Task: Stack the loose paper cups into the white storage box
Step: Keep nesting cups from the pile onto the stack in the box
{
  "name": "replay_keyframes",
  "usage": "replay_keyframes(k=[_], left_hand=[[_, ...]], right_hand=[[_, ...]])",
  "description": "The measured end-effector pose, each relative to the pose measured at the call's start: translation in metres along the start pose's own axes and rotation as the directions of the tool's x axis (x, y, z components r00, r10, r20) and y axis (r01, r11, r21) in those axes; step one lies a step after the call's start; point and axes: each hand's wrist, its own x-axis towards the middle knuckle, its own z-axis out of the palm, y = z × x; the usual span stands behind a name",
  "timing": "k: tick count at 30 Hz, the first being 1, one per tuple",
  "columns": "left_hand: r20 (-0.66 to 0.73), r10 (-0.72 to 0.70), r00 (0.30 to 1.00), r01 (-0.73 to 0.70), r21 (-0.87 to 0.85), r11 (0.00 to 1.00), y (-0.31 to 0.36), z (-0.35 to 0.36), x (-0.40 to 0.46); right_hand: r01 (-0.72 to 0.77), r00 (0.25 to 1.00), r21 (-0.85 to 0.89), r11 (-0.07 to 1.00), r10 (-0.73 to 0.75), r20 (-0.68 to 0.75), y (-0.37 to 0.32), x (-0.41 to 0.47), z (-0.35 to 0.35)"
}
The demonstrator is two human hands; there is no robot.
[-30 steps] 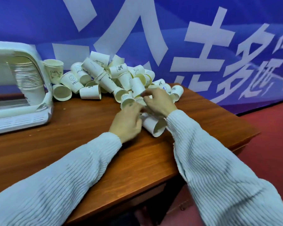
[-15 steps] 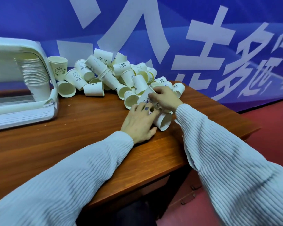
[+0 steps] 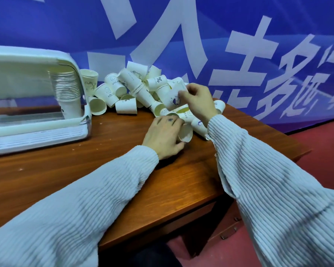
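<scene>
The right hand is now lifting a cup, pinching it clear of the pile — the left hand is wrapping a lying cup stack, so nesting is progressing.

White storage box cut off at left frame edge; stack inside motion-blurred, count unreadable; left hand covers most of its cup; small prints on piled cups illegible.
</scene>
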Motion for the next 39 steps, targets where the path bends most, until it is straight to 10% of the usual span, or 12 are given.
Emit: replay_keyframes(k=[5, 10, 18, 27, 39], left_hand=[[-0.074, -0.279, 0.957, 0.263, -0.174, 0.949, -0.049, -0.053, -0.037], [-0.227, -0.680, 0.697, 0.531, -0.474, 0.702, -0.092, -0.094, -0.083], [-0.424, -0.807, 0.411, 0.576, -0.565, 0.591, -0.161, -0.143, -0.118], [-0.414, -0.795, 0.444, 0.653, -0.458, 0.603, -0.200, -0.152, -0.107], [-0.180, -0.732, 0.657, 0.715, -0.161, 0.681, -0.220, -0.118, -0.068]], right_hand=[[0.041, 0.997, 0.228, 0.973, -0.025, -0.073, -0.035, 0.004, 0.045], [0.178, 0.982, 0.380, 0.908, -0.190, -0.004, -0.077, 0.012, 0.113], [0.521, 0.792, 0.026, 0.853, -0.495, 0.357, -0.111, 0.006, 0.216], [0.605, 0.656, -0.220, 0.765, -0.323, 0.682, -0.110, 0.009, 0.248], [0.423, 0.800, 0.083, 0.902, -0.415, 0.434, -0.066, 0.027, 0.193]])
